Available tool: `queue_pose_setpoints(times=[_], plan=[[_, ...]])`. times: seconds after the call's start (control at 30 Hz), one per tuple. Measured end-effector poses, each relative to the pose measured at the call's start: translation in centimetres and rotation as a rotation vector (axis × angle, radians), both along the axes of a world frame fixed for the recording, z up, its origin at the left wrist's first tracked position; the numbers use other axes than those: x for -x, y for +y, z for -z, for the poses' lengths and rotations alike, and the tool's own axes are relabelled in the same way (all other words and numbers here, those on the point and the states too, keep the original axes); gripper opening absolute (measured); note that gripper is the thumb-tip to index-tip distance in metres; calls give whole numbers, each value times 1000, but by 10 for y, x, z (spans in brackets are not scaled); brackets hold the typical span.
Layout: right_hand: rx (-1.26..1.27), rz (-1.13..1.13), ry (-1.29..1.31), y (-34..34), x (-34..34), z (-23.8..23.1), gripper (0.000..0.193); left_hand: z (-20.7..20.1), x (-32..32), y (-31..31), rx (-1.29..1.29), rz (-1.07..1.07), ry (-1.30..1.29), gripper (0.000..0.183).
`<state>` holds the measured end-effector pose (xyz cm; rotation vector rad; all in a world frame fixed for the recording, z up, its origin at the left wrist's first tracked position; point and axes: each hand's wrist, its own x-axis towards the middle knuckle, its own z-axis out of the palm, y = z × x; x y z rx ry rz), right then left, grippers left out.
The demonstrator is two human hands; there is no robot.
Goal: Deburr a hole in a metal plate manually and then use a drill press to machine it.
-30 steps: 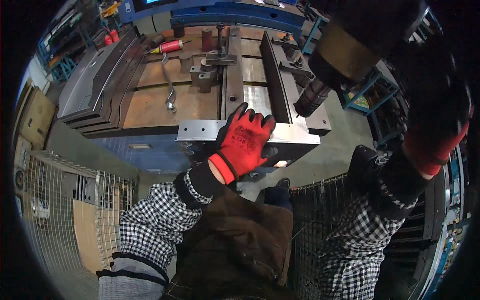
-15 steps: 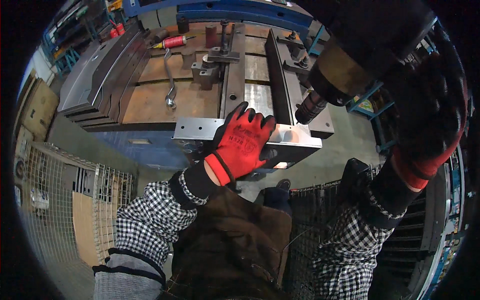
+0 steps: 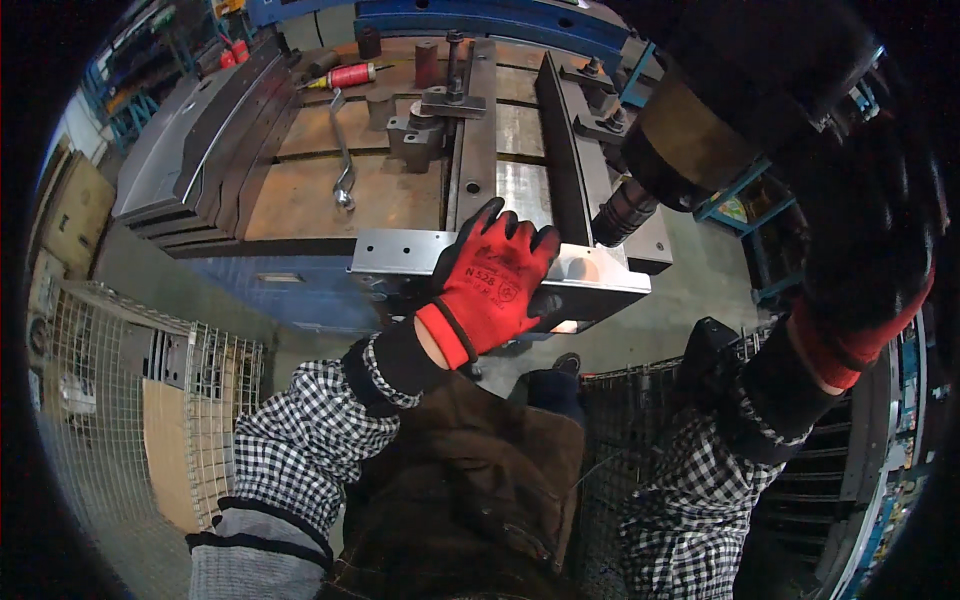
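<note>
Nearest, a brown leather apron [image 3: 470, 490] hangs between two checked sleeves, with wire-mesh crates [image 3: 130, 400] low on the left. Just beyond, the left hand [image 3: 490, 285], in a red-and-black glove, lies flat with fingers spread on a bright steel plate [image 3: 400, 250] at the near edge of the machine table [image 3: 300, 195]; it presses down rather than gripping. The plate looks thick, stiff and heavy, with hard edges and a smooth, likely slippery face, so a hold under its overhanging near edge, palm on top, would probably be the steadiest. On the right, the right hand [image 3: 865, 270] is raised and wrapped around a dark lever or handle [image 3: 840, 130] close to the camera; how tightly it closes cannot be told. Beside it a big drill head [image 3: 700, 140] hangs over the plate's right end. Farther off lie clamps [image 3: 440, 110], a crank handle [image 3: 343, 165], a red-handled tool [image 3: 345, 75] and stacked steel bars [image 3: 200, 150].
</note>
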<state>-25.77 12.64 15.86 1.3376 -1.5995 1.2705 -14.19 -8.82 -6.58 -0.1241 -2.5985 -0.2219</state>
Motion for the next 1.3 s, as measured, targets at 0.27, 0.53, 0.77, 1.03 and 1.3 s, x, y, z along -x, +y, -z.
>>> queue_pose_setpoints(times=[0.27, 0.53, 0.77, 1.03, 1.3], plan=[[18, -3, -22, 2, -5, 6, 71, -4, -1, 0, 28, -9, -58, 79], [56, -13, -55, 7, -7, 17, 72, 0, -1, -1, 31, -8, -14, 80], [-31, 86, 283, 5, 2, 3, 58, -2, -1, 0, 33, -7, -48, 81], [43, -42, 24, 9, -4, 12, 53, -1, -2, -1, 11, 12, 18, 80], [-17, 70, 155, 5, -8, 11, 55, 0, -2, -1, 9, 20, 66, 81]])
